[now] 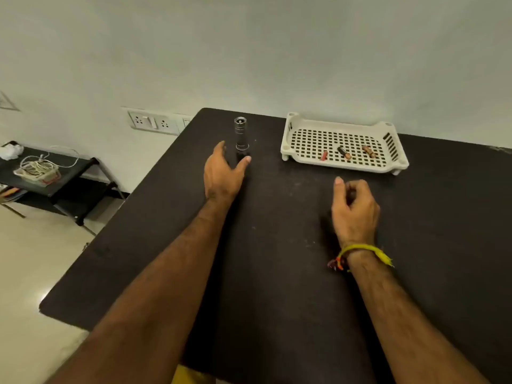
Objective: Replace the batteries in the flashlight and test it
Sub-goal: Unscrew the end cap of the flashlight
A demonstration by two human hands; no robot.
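A dark flashlight (241, 134) with a silver head lies on the black table (277, 259), head pointing toward the wall. My left hand (223, 176) is spread open just short of its tail end, thumb tip beside the dark barrel, and I cannot tell whether it touches. My right hand (356, 212) hovers over the table to the right, fingers loosely curled with nothing visible in them. In the white perforated tray (291, 145) lie a black battery (344, 153), a copper-coloured battery (369, 151) and a small red piece (324, 155).
The table's left edge runs diagonally beside a pale floor. A wall socket panel (153, 123) sits behind the table's far left corner. A low black shelf (66, 173) with a basket of cables stands at the left. A yellow thread band circles my right wrist.
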